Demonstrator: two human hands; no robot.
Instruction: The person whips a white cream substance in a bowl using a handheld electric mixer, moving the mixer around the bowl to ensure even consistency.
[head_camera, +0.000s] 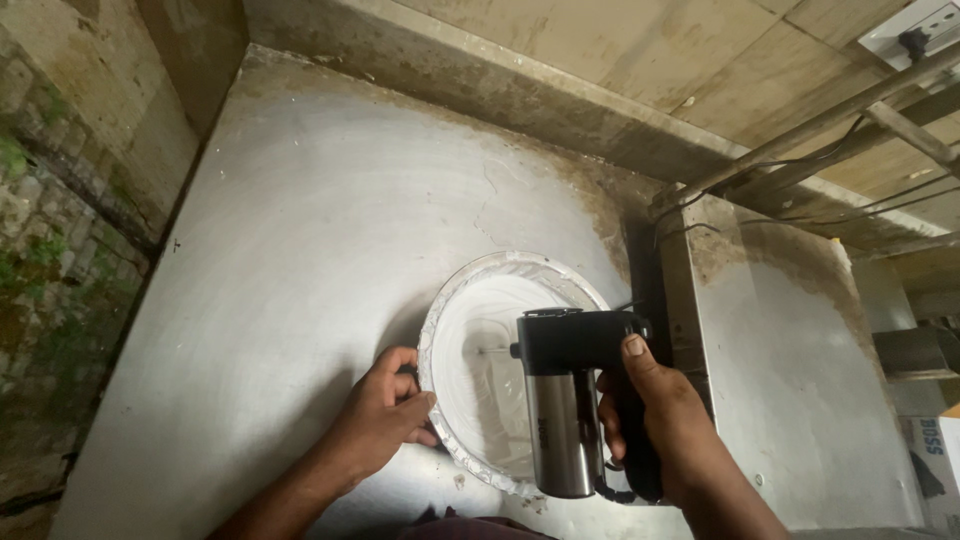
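A round metal bowl (462, 285) filled with white cream sits on a steel table (300, 220), its rim smeared white. My left hand (385, 415) grips the bowl's left rim. My right hand (655, 420) is closed around the handle of a black and silver electric hand mixer (565, 400), held over the right side of the bowl. The mixer's beaters reach down into the cream and are mostly hidden by the mixer body.
A second steel surface (800, 380) joins on the right. Tiled wall behind, with a wall socket (915, 30) at the top right and cables (800, 160) running down along wooden sticks. Mossy brick wall (50, 250) at the left.
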